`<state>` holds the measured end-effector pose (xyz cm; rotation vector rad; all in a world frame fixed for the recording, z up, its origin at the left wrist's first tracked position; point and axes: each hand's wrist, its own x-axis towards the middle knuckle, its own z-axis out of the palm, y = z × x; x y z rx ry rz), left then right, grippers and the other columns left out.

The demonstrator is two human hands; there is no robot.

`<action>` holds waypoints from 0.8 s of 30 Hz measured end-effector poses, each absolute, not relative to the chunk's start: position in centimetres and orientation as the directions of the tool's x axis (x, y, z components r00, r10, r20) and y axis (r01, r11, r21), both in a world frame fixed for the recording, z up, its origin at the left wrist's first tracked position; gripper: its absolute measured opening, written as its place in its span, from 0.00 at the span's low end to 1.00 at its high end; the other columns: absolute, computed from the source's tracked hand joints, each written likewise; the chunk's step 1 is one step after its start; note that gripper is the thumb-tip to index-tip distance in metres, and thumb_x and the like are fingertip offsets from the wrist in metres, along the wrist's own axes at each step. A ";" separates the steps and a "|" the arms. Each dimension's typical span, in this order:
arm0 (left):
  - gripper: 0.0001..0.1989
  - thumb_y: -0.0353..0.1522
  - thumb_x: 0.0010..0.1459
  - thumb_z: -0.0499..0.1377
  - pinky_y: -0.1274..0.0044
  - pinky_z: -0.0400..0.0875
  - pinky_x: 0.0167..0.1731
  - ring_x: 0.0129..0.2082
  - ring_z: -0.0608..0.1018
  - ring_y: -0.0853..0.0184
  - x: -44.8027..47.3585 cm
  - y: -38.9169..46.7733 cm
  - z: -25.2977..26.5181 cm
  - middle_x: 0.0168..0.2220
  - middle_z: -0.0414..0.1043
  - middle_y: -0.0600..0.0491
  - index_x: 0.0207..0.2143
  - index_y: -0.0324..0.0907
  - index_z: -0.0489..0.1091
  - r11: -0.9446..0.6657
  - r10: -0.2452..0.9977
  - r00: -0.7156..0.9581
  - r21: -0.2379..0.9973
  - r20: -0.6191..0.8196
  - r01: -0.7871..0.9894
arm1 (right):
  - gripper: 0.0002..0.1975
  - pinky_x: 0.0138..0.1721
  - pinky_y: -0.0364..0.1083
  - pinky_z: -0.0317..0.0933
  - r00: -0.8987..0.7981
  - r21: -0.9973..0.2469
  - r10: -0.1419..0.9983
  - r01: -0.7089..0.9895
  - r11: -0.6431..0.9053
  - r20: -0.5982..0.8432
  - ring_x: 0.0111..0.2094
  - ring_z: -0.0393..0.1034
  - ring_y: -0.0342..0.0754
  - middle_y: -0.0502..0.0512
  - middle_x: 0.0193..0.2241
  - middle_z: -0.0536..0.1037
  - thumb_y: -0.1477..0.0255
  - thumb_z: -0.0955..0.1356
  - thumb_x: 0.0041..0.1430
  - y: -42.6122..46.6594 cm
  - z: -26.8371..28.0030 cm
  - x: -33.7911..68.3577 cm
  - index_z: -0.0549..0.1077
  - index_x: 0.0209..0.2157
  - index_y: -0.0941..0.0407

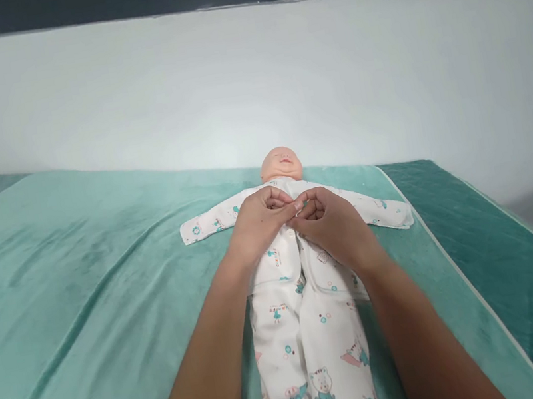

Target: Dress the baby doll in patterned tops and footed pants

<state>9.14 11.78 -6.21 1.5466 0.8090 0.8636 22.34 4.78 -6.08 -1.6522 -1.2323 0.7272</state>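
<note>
A baby doll [281, 165] lies on its back, its head toward the wall. It wears a white printed jacket [276, 260] with sleeves spread to both sides, and matching trousers [318, 366]. Over the chest, my left hand [264, 217] and my right hand [328, 220] meet with fingertips pinched on the jacket's front edges. Below my fingers the two front flaps hang apart, and a small button [291, 233] shows on the left flap. Exactly what sits between the fingertips is hidden.
A light green plush blanket [83, 289] with folds lies under the doll. Darker green cloth [510, 269] covers the right side. A white wall [248, 81] rises behind, with a dark band along its top.
</note>
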 end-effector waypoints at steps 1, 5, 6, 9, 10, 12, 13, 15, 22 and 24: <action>0.12 0.38 0.49 0.67 0.78 0.62 0.28 0.26 0.72 0.71 9.1 11.8 -6.2 0.27 0.72 0.55 0.31 0.40 0.71 -0.132 0.864 0.495 0.990 0.095 0.040 | 0.13 0.24 0.42 0.56 0.327 -0.896 0.942 0.438 -0.074 0.081 0.24 0.67 0.43 0.45 0.24 0.75 0.70 0.71 0.50 4.8 -6.0 22.2 0.71 0.39 0.53; 0.10 0.37 0.51 0.66 0.78 0.64 0.29 0.27 0.73 0.71 9.0 12.0 -6.4 0.28 0.71 0.55 0.32 0.40 0.70 -0.121 0.849 0.522 0.992 0.086 0.033 | 0.14 0.28 0.44 0.58 0.307 -0.823 0.944 0.563 -0.081 0.117 0.27 0.70 0.46 0.47 0.25 0.76 0.71 0.69 0.53 4.7 -5.9 21.6 0.70 0.43 0.53; 0.09 0.36 0.52 0.65 0.78 0.65 0.29 0.28 0.73 0.71 8.9 12.0 -6.3 0.28 0.71 0.54 0.32 0.40 0.70 -0.125 0.846 0.526 0.991 0.083 0.044 | 0.14 0.29 0.44 0.58 0.305 -0.800 0.945 0.594 -0.089 0.121 0.28 0.70 0.47 0.47 0.26 0.76 0.71 0.68 0.54 4.6 -5.8 21.5 0.69 0.44 0.53; 0.07 0.35 0.54 0.63 0.77 0.65 0.30 0.28 0.73 0.71 8.5 11.9 -6.1 0.28 0.71 0.54 0.32 0.41 0.70 -0.151 0.843 0.532 0.984 0.077 0.099 | 0.13 0.28 0.45 0.55 0.311 -0.709 0.943 0.692 -0.137 0.121 0.30 0.70 0.49 0.49 0.28 0.75 0.71 0.67 0.56 4.0 -5.4 20.9 0.65 0.44 0.53; 0.07 0.35 0.54 0.63 0.77 0.65 0.29 0.27 0.73 0.71 8.3 11.9 -6.0 0.28 0.71 0.55 0.32 0.41 0.70 -0.162 0.841 0.535 0.980 0.076 0.115 | 0.12 0.28 0.45 0.54 0.316 -0.672 0.941 0.723 -0.158 0.118 0.29 0.68 0.49 0.50 0.28 0.74 0.70 0.66 0.56 3.7 -5.2 20.7 0.64 0.42 0.53; 0.08 0.36 0.53 0.63 0.76 0.66 0.30 0.28 0.73 0.70 7.7 11.8 -5.7 0.28 0.71 0.55 0.32 0.41 0.71 -0.178 0.829 0.555 0.974 0.074 0.137 | 0.08 0.25 0.45 0.50 0.322 -0.584 0.941 0.785 -0.204 0.104 0.26 0.64 0.48 0.50 0.28 0.72 0.69 0.66 0.56 3.1 -4.9 20.4 0.62 0.36 0.53; 0.08 0.37 0.54 0.63 0.76 0.66 0.31 0.29 0.73 0.70 7.4 11.8 -5.5 0.28 0.71 0.54 0.32 0.41 0.72 -0.185 0.819 0.570 0.972 0.071 0.144 | 0.07 0.25 0.45 0.48 0.319 -0.537 0.943 0.815 -0.218 0.101 0.24 0.62 0.47 0.50 0.27 0.71 0.69 0.65 0.57 2.7 -4.7 20.3 0.60 0.33 0.52; 0.10 0.39 0.54 0.62 0.76 0.67 0.32 0.30 0.74 0.69 6.7 11.7 -5.1 0.28 0.73 0.53 0.31 0.41 0.73 -0.197 0.796 0.603 0.966 0.057 0.169 | 0.10 0.24 0.45 0.44 0.285 -0.460 0.953 0.863 -0.209 0.101 0.21 0.55 0.45 0.50 0.24 0.67 0.70 0.65 0.57 2.1 -4.5 20.3 0.57 0.27 0.52; 0.10 0.40 0.51 0.64 0.77 0.62 0.26 0.28 0.72 0.69 5.2 11.7 -4.5 0.28 0.73 0.53 0.30 0.43 0.75 -0.296 0.658 0.753 0.913 -0.019 0.282 | 0.19 0.22 0.46 0.43 0.150 -0.517 0.988 0.844 -0.146 -0.034 0.19 0.53 0.43 0.49 0.17 0.67 0.66 0.63 0.62 1.7 -3.9 22.2 0.55 0.19 0.53; 0.09 0.39 0.51 0.64 0.78 0.61 0.25 0.27 0.71 0.69 5.1 11.7 -4.5 0.28 0.73 0.54 0.30 0.43 0.75 -0.321 0.640 0.767 0.898 -0.028 0.301 | 0.19 0.21 0.46 0.45 0.131 -0.587 0.988 0.794 -0.157 -0.087 0.19 0.55 0.43 0.49 0.17 0.68 0.63 0.63 0.62 1.9 -3.9 23.0 0.57 0.19 0.54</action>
